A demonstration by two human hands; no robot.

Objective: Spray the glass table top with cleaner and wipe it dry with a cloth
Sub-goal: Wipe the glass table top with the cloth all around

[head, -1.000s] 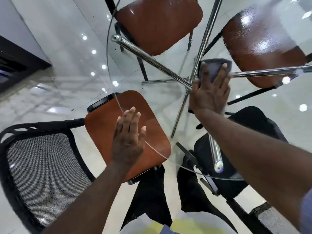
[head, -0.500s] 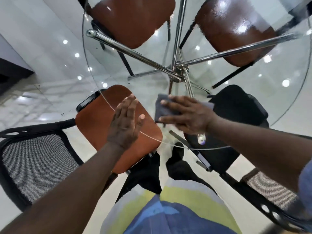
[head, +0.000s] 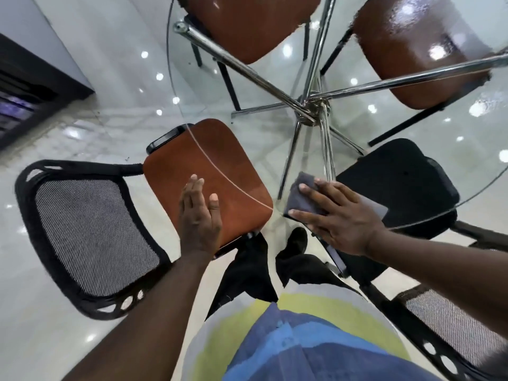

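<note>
The round glass table top point(head: 275, 138) fills the upper right of the view, its near rim curving past both hands. My right hand point(head: 341, 218) lies flat on a grey cloth point(head: 301, 195) and presses it onto the glass close to the near rim. My left hand point(head: 199, 215) is flat with fingers together, just outside the rim over a brown chair seat, and holds nothing. No spray bottle is in view.
Chrome table legs point(head: 310, 105) meet under the glass. A brown-seated mesh-back chair point(head: 214, 171) stands at the left, two more brown chairs point(head: 247, 23) at the far side, and a black chair point(head: 398, 182) under my right arm. A dark cabinet point(head: 27, 92) stands at far left.
My right hand has dragged the cloth from the table's centre toward the near rim, then a little rightward. My left hand has drawn back slightly off the glass edge.
</note>
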